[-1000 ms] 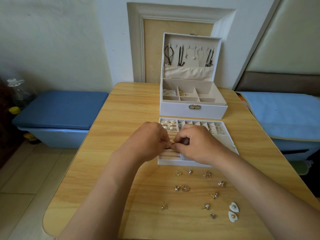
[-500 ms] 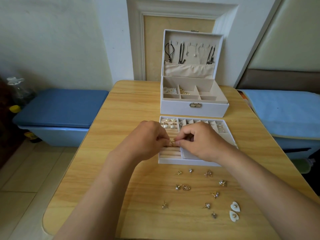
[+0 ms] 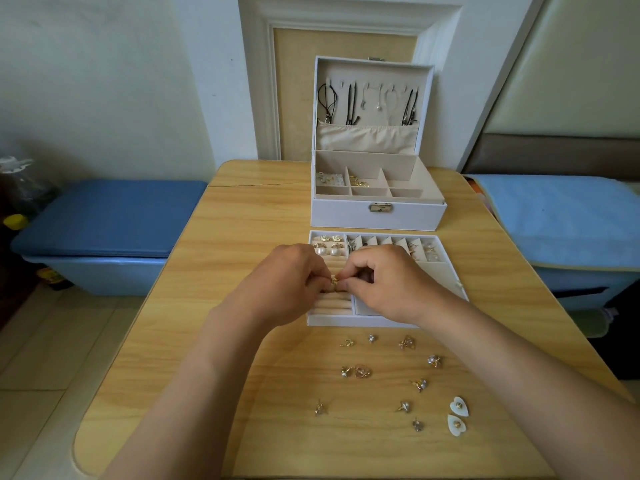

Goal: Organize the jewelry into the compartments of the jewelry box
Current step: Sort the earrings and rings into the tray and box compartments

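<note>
Head view, left hand (image 3: 287, 287) and right hand (image 3: 389, 284) fingers pinching gold earring (image 3: 334, 282) over tray (image 3: 332, 320), its axis unreadable

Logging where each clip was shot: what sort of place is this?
Probably a room in a home: a small wooden table, a blue lidded storage bin beside it, and a jewelry box on top.
</note>
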Demonstrator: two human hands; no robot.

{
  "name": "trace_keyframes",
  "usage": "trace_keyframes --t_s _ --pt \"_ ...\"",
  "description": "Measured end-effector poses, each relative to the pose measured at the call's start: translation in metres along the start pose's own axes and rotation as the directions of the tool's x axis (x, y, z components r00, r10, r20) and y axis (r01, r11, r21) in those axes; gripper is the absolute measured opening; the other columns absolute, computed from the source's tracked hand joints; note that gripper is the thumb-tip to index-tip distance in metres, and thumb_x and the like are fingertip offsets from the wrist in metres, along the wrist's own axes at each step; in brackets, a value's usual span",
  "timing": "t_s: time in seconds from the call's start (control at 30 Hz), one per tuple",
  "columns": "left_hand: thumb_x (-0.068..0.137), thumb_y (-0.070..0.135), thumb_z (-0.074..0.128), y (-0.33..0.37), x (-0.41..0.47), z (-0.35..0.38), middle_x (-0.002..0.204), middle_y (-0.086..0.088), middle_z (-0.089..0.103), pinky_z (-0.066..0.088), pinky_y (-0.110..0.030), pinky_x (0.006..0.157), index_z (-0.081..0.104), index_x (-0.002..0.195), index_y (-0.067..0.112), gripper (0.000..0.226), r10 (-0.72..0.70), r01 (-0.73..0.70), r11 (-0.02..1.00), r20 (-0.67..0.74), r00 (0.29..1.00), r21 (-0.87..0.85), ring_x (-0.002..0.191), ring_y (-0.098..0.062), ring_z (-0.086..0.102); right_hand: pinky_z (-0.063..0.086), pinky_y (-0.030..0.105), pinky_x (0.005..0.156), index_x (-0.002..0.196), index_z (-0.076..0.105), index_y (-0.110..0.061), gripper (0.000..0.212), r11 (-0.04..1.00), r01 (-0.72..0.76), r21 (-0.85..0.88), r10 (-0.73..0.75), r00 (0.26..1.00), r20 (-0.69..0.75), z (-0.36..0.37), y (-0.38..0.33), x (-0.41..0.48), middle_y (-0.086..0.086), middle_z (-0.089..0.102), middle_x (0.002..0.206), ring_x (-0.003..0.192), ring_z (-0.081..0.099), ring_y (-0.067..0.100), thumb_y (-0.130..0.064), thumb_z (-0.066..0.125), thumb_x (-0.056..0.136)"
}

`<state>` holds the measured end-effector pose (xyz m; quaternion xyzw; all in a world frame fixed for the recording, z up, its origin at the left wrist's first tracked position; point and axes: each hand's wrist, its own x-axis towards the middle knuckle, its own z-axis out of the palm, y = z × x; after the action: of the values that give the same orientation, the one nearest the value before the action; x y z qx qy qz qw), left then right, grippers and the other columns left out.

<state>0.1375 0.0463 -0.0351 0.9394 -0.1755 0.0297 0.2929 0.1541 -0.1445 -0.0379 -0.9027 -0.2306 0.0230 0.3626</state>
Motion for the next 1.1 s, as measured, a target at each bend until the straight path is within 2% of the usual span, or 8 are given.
trace_keyframes --t_s 0.1,0.23,0.37,0.47,0.63,0.93,1.03,1.1 --pt "0.089 0.020 0.070 0.001 -0.001 -0.004 0.083 0.011 0.062 0.044 -0.019 0.067 0.077 0.089 0.020 0.007 -0.039 0.039 0.999 0.010 0.999 -0.032 0.075 -0.002 0.055 0.044 0.018 0.060 0.078 0.071 -0.027 0.017 0.997 -0.013 0.073 0.015 0.999 -0.031 0.001 0.004 -0.004 -0.003 0.065 0.069 0.058 0.051 0.002 -0.013 0.075 0.087" --pt "0.089 0.022 0.071 0.000 -0.004 -0.009 0.087 0.010 0.065 0.049 -0.022 0.070 0.077 0.093 0.022 0.007 -0.081 0.083 0.993 0.025 0.996 -0.078 0.080 -0.004 0.059 0.044 0.013 0.062 0.084 0.074 -0.026 0.019 0.991 -0.009 0.133 0.019 0.997 -0.071 0.002 0.005 -0.007 -0.014 0.060 0.067 0.061 0.052 -0.001 -0.008 0.072 0.087" --pt "0.088 0.021 0.073 -0.002 -0.005 -0.010 0.092 0.010 0.065 0.051 -0.025 0.075 0.079 0.096 0.022 0.010 -0.089 0.091 0.991 0.023 0.996 -0.099 0.083 -0.005 0.060 0.045 0.013 0.063 0.087 0.076 -0.021 0.017 0.988 -0.007 0.154 0.021 0.996 -0.088 0.003 0.007 -0.007 -0.009 0.064 0.070 0.062 0.052 0.000 -0.005 0.072 0.086" --pt "0.088 0.019 0.074 -0.003 -0.004 -0.010 0.087 0.013 0.060 0.046 -0.017 0.069 0.080 0.097 0.022 0.012 -0.060 0.062 0.994 0.017 0.998 -0.085 0.078 -0.002 0.058 0.047 0.017 0.061 0.082 0.074 -0.026 0.021 0.989 0.015 0.150 -0.001 0.995 -0.097 0.004 0.007 -0.007 -0.006 0.066 0.067 0.059 0.053 0.001 -0.006 0.073 0.086" --pt "0.086 0.014 0.074 -0.003 -0.001 -0.005 0.079 0.015 0.056 0.043 -0.018 0.068 0.081 0.094 0.019 0.011 -0.023 0.023 0.998 -0.003 1.000 -0.063 0.072 0.000 0.054 0.053 0.029 0.064 0.077 0.070 -0.037 0.029 0.994 0.035 0.100 -0.025 0.995 -0.094 0.006 0.010 -0.003 0.002 0.071 0.073 0.066 0.064 0.019 -0.009 0.073 0.086" --pt "0.085 0.014 0.075 -0.001 -0.001 -0.001 0.082 0.007 0.059 0.048 -0.025 0.069 0.081 0.093 0.019 0.010 -0.007 0.006 0.999 -0.036 0.999 -0.038 0.074 -0.006 0.053 0.043 0.013 0.058 0.084 0.076 -0.022 0.014 0.994 0.044 0.102 -0.037 0.997 -0.070 0.006 0.011 -0.003 -0.005 0.068 0.069 0.057 0.055 0.003 -0.009 0.073 0.087" --pt "0.087 0.017 0.074 0.000 -0.002 -0.002 0.082 0.008 0.060 0.044 -0.018 0.065 0.080 0.092 0.019 0.009 -0.022 0.021 0.999 -0.018 1.000 -0.032 0.073 -0.003 0.054 0.041 0.015 0.057 0.085 0.075 -0.023 0.015 0.992 0.037 0.119 -0.028 0.997 -0.078 0.007 0.011 -0.003 -0.005 0.063 0.065 0.055 0.050 0.002 -0.008 0.073 0.087" --pt "0.088 0.018 0.072 0.000 -0.002 -0.003 0.084 0.003 0.064 0.051 -0.029 0.071 0.080 0.092 0.017 0.009 -0.033 0.033 0.999 0.000 0.999 -0.030 0.075 -0.008 0.058 0.045 0.018 0.059 0.085 0.072 -0.022 0.017 0.989 0.046 0.142 -0.032 0.995 -0.098 0.006 0.010 -0.005 -0.004 0.063 0.069 0.059 0.051 0.003 -0.006 0.072 0.086"
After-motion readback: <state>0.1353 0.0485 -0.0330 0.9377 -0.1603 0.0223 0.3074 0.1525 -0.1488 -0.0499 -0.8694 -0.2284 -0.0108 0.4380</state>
